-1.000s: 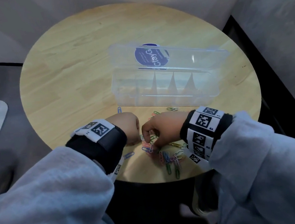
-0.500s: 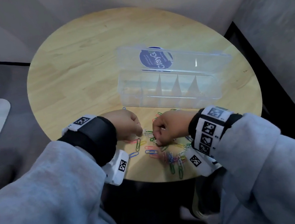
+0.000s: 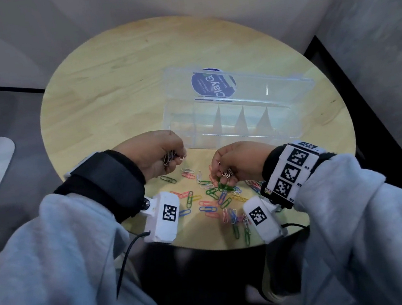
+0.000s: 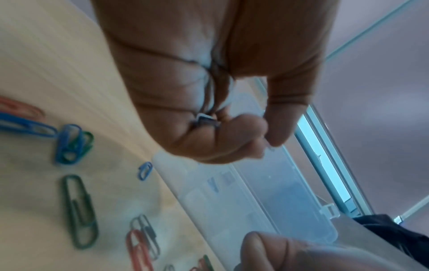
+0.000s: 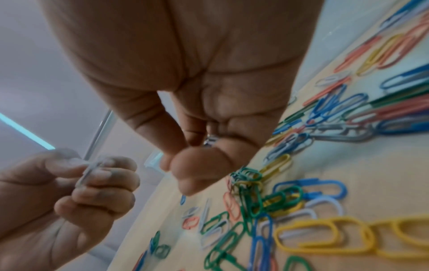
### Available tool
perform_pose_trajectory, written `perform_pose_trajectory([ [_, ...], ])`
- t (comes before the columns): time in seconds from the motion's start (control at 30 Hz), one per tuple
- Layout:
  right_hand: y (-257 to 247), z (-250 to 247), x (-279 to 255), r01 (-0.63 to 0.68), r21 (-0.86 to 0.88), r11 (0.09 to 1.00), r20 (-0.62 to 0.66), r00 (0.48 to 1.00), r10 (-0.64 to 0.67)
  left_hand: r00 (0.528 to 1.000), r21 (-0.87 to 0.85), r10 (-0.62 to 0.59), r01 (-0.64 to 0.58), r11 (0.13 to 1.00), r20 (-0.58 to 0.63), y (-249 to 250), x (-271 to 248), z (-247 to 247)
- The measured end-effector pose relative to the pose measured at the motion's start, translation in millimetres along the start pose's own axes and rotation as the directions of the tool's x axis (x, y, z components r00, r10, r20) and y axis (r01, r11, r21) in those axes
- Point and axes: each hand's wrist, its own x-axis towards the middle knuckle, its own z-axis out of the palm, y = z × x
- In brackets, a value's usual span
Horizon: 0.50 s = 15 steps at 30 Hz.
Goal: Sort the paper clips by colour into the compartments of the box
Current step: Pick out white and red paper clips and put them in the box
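Note:
The clear compartment box (image 3: 278, 127) lies open on the round wooden table (image 3: 116, 91), its lid tipped back; its compartments show no clips. Loose coloured paper clips (image 3: 211, 201) are scattered in front of it. My left hand (image 3: 178, 155) hovers near the box's front left corner, its fingers curled round a small bunch of white paper clips (image 3: 169, 157), also visible as white paper clips (image 4: 204, 117) in the fist. My right hand (image 3: 219, 173) is above the pile, holding white clips (image 3: 228, 173) in its curled fingers. Green clips (image 3: 222, 186) lie just under its fingertips.
The pile (image 5: 301, 210) spreads toward the table's near edge, with blue, green, yellow, pink and white clips tangled together. A lone green clip (image 4: 80, 210) lies to the left of it. Walls close in behind and to the right of the table.
Both hands have lifted off the pile and moved apart. The left one has gone up toward the box's left end with white clips in it.

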Motion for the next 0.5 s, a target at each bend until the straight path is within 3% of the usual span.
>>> perform_pose_trajectory([
  [0.1,-3,1,1,0.006,0.01,1.0,-0.045,0.999,-0.006,0.999,-0.144,-0.043,0.042,0.989,-0.002,3,-2,-2],
  [0.2,-9,2,0,0.043,-0.277,0.96,-0.064,0.996,-0.063,0.998,-0.192,-0.059,0.061,0.98,0.016,3,-3,-3],
  [0.3,-17,6,0,0.055,-0.594,0.803,-0.111,0.982,-0.15,0.997,-0.198,-0.081,0.082,0.977,0.014,2,-2,-4],
  [0.43,-23,16,6,0.047,-0.761,0.648,-0.082,0.982,-0.167,0.993,-0.154,-0.113,0.115,0.981,0.018,3,0,-4],
  [0.5,-23,20,10,0.055,-0.83,0.555,-0.044,0.986,-0.163,0.993,-0.005,-0.106,0.106,0.994,-0.052,3,3,-1],
])
